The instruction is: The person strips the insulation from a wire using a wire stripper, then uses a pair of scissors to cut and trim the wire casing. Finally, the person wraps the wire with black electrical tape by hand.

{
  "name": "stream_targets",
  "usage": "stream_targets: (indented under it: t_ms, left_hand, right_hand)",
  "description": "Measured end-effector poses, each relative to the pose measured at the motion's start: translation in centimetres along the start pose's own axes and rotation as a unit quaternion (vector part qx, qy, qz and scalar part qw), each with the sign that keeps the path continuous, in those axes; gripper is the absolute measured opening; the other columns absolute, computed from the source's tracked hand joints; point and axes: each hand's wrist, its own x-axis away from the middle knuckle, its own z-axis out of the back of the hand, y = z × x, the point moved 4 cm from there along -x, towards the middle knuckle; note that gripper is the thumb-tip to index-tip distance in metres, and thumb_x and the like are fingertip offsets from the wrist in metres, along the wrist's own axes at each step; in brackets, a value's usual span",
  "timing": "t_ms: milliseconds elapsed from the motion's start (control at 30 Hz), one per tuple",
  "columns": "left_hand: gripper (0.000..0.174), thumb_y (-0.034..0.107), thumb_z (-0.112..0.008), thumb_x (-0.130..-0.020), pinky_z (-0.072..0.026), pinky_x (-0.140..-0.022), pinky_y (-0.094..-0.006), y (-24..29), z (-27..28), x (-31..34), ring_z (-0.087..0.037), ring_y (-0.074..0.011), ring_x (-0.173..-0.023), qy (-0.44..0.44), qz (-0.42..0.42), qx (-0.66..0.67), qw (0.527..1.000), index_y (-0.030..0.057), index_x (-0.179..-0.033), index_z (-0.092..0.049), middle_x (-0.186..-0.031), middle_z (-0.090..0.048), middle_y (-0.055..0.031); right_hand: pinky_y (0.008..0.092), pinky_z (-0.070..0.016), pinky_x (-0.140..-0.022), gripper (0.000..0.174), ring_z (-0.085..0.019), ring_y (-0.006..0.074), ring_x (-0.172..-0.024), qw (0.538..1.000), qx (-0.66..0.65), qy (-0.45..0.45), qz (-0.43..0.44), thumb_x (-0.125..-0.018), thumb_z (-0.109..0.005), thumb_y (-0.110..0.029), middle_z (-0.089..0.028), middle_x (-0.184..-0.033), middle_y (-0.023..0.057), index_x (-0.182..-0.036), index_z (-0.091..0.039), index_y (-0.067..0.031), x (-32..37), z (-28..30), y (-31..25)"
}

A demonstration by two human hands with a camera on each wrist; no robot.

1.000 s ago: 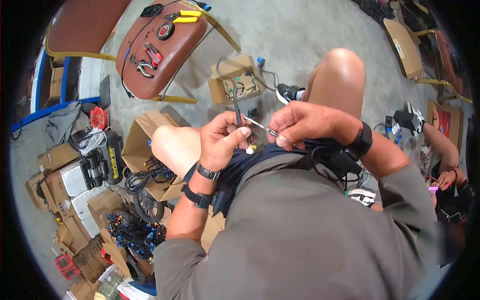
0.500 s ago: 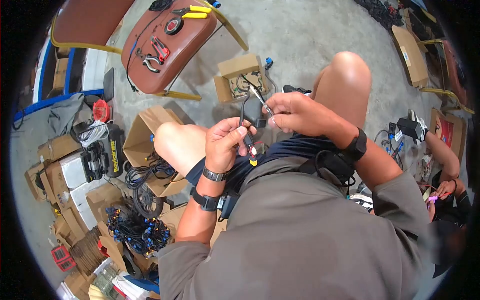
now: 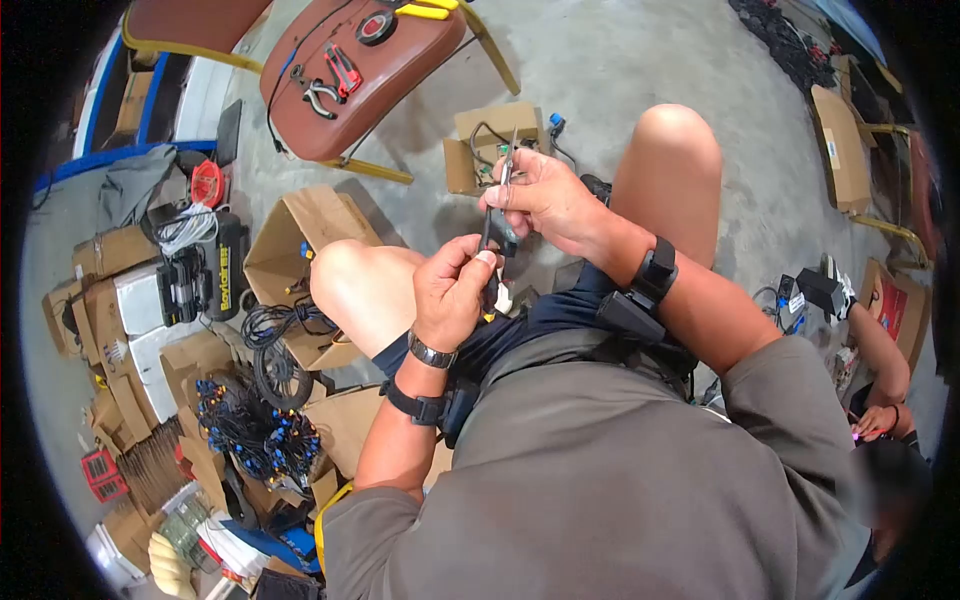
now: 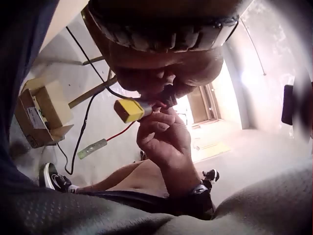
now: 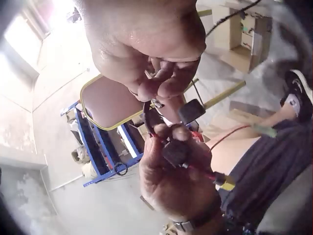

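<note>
The left hand (image 3: 450,295) pinches a black cable (image 3: 487,230) above the lap. On the cable's lower end are a yellow connector (image 4: 128,110) and a thin red wire with a pale green piece (image 4: 93,148). Just above and to the right, the right hand (image 3: 545,200) pinches the cable's upper part together with a slim silver tool (image 3: 508,168), its tip pointing up. In the right wrist view the cable (image 5: 147,117) runs between the right hand (image 5: 146,58) and the left hand (image 5: 173,178). Fingers hide the tool's handles.
A brown chair (image 3: 390,75) holds red-handled pliers (image 3: 343,70), a tape roll (image 3: 376,27) and a yellow-handled tool. An open carton (image 3: 462,165) with small parts is on the floor ahead. At left are cartons (image 3: 290,225) and bundled cables (image 3: 255,430). Another person sits at right.
The right hand has moved left to the cable, close above the left hand, and the tool has turned upright. The left hand keeps its pinch. The head view has shifted somewhat.
</note>
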Motion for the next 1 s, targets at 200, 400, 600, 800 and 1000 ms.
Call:
stream_targets:
  t_ms: [200, 400, 600, 800, 1000]
  left_hand:
    - [0.014, 0.003, -0.063, -0.091, -0.0459, -0.053, -0.0203, 0.4, 0.5, 0.1, -0.058, -0.0062, -0.061, 0.075, -0.067, -0.088, 0.991, -0.0037, -0.103, -0.066, -0.079, -0.066, -0.0032]
    - [0.012, 0.001, -0.064, -0.089, -0.0468, -0.058, -0.0200, 1.2, 0.6, 0.0, -0.059, -0.0071, -0.065, 0.074, -0.046, -0.133, 0.987, -0.0049, -0.099, -0.068, -0.079, -0.067, -0.0034]
    - [0.012, 0.002, -0.064, -0.089, -0.0395, -0.047, -0.0197, -0.7, 0.1, -0.8, -0.051, -0.0047, -0.054, 0.069, 0.041, 0.007, 0.997, -0.0017, -0.098, -0.070, -0.078, -0.068, -0.0031]
    - [0.012, 0.001, -0.062, -0.088, -0.0389, -0.044, -0.0223, -1.3, -0.7, -1.5, -0.050, -0.0081, -0.048, -0.038, 0.101, 0.135, 0.985, -0.0042, -0.095, -0.069, -0.083, -0.072, -0.0118]
    - [0.013, 0.004, -0.058, -0.086, -0.0429, -0.051, -0.0221, -0.5, -1.5, -1.8, -0.056, -0.0104, -0.056, -0.093, 0.117, 0.052, 0.987, -0.0039, -0.089, -0.068, -0.081, -0.069, -0.0109]
  right_hand:
    - [0.0206, -0.0452, -0.054, 0.032, -0.059, 0.0086, -0.063, 0.998, 0.040, 0.008, 0.048, -0.087, -0.072, -0.010, -0.067, -0.087, 0.0048, -0.113, -0.055, -0.0067, 0.0, -1.0, -0.6]
    - [0.0224, -0.0472, -0.059, 0.030, -0.059, 0.0085, -0.068, 0.997, 0.040, 0.016, 0.058, -0.086, -0.071, -0.007, -0.063, -0.084, 0.0013, -0.113, -0.058, -0.0034, 0.7, -0.8, -0.8]
    - [0.0244, -0.0490, -0.062, 0.027, -0.057, 0.0078, -0.072, 0.995, 0.036, -0.013, 0.091, -0.085, -0.068, -0.002, -0.061, -0.085, 0.0010, -0.109, -0.056, -0.0024, 0.5, 0.1, -0.9]
    - [0.0227, -0.0474, -0.062, 0.025, -0.056, 0.0064, -0.071, 0.993, 0.066, -0.014, 0.094, -0.087, -0.068, -0.004, -0.061, -0.085, 0.0000, -0.109, -0.057, -0.0025, 1.6, 0.4, -1.8]
    - [0.0205, -0.0454, -0.061, 0.024, -0.055, 0.0051, -0.073, 0.993, 0.066, -0.009, 0.102, -0.088, -0.070, -0.007, -0.062, -0.088, -0.0025, -0.109, -0.059, -0.0067, 2.1, 0.5, -1.5]
